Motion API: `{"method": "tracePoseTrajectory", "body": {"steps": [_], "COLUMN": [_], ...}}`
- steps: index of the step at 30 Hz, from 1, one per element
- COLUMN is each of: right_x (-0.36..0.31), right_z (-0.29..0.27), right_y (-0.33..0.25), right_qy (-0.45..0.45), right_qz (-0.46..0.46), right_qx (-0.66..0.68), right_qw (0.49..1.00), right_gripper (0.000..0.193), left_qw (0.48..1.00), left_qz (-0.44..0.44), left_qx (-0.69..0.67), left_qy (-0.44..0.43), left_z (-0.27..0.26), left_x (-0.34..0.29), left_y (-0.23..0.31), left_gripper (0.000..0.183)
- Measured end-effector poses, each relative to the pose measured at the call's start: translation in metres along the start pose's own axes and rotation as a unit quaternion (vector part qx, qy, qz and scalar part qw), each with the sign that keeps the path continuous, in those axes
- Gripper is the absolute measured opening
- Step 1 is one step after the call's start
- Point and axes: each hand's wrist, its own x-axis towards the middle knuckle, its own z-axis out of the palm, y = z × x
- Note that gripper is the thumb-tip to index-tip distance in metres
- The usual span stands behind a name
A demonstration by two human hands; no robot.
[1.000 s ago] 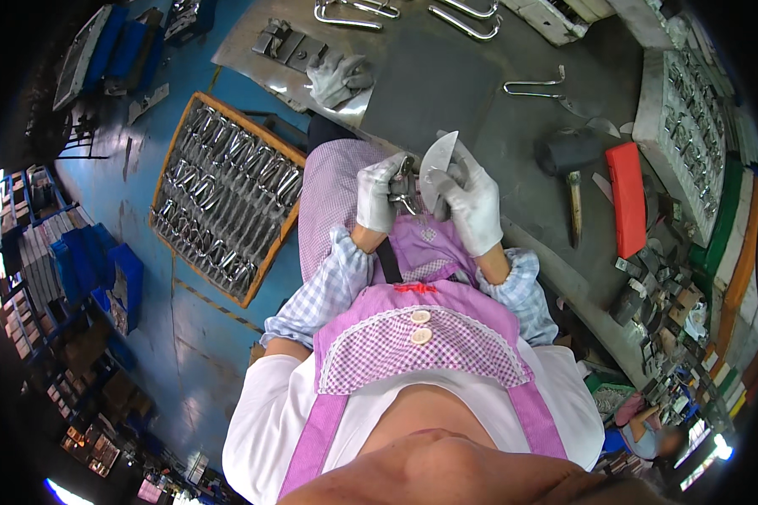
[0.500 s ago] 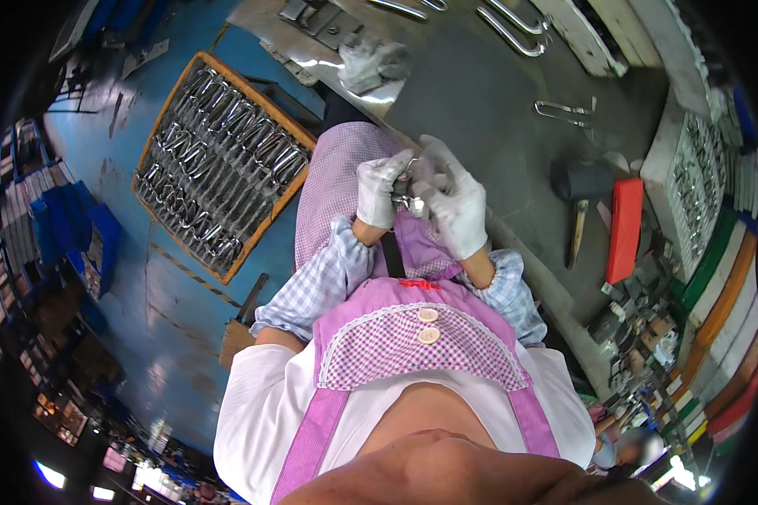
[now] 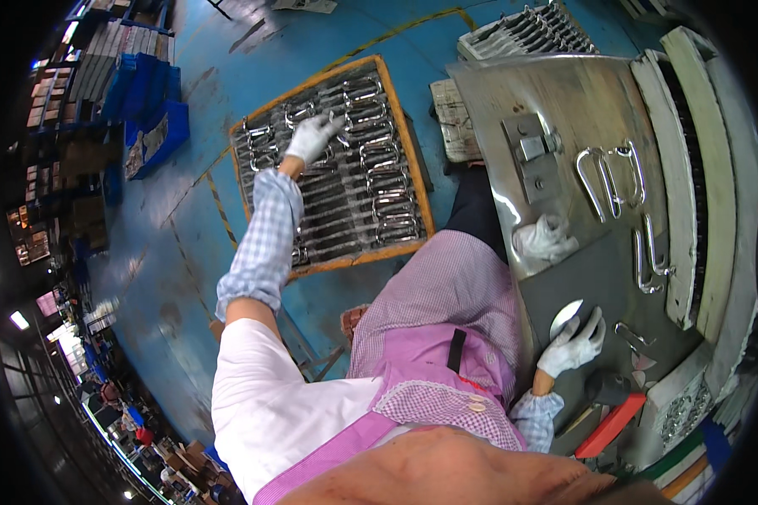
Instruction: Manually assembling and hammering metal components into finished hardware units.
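Two gloved hands, both in white knit gloves. Left hand [image 3: 312, 136] is stretched out over a wooden-framed tray [image 3: 407, 160] on the blue floor, fingers curled down among the metal handles [image 3: 370, 181] lying there; whether they actually grip one cannot be told. Tray: one, rectangular, orange-brown rim, filled with dozens of shiny U-shaped handles laid in rough rows, too many to count. Right hand [image 3: 573, 343] rests on the grey mat [image 3: 589, 282] of the workbench, fingers spread and bent around the edge of one thin round metal disc [image 3: 565, 317], silver and flat. Workbench [image 3: 514, 97]: one, sheet-metal top, bright and reflective. On it, about four more bent handles [image 3: 608, 178] of polished metal, loose, well apart from the right hand; one small block-shaped metal fixture [image 3: 532, 145] bolted to the plate; one crumpled white cloth or spare glove [image 3: 546, 239] at the mat's near corner. One small clip-like metal part [image 3: 632, 337] lies just beside the right hand. One red flat bar-shaped object [image 3: 611, 425] sits near the bench edge below the hand. One second rack of grey metal parts [image 3: 526, 34] stands on the floor beyond the bench. Blue plastic crates [image 3: 147, 109], several, stacked at the far left. Yellow line [image 3: 396, 34] painted on the floor, curved, beyond the tray.
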Motion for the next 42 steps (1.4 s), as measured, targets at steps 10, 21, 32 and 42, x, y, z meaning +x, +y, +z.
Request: {"method": "tracePoseTrajectory", "body": {"steps": [10, 21, 32, 42], "right_x": [0.002, -0.002, 0.018, -0.003], "right_z": [0.000, 0.007, -0.014, -0.015], "right_y": [-0.011, -0.008, -0.008, 0.014], "right_qy": [-0.015, -0.002, -0.009, 0.059], "right_qz": [0.020, 0.010, 0.037, 0.063], "right_qx": [0.003, 0.018, 0.095, 0.141], "right_qw": [1.000, 1.000, 0.995, 0.986], "right_gripper": [0.048, 0.045, 0.044, 0.040], "left_qw": [0.996, 0.924, 0.936, 0.823], "left_qz": [0.049, 0.009, 0.141, 0.565], "left_qx": [-0.064, -0.095, -0.293, 0.045], "left_qy": [-0.024, 0.369, 0.132, 0.047], "left_z": [0.012, 0.042, 0.137, 0.177], "left_x": [0.220, 0.205, -0.125, -0.198], "left_y": [-0.053, -0.106, 0.043, 0.376], "left_gripper": [0.026, 0.037, 0.022, 0.028]}}
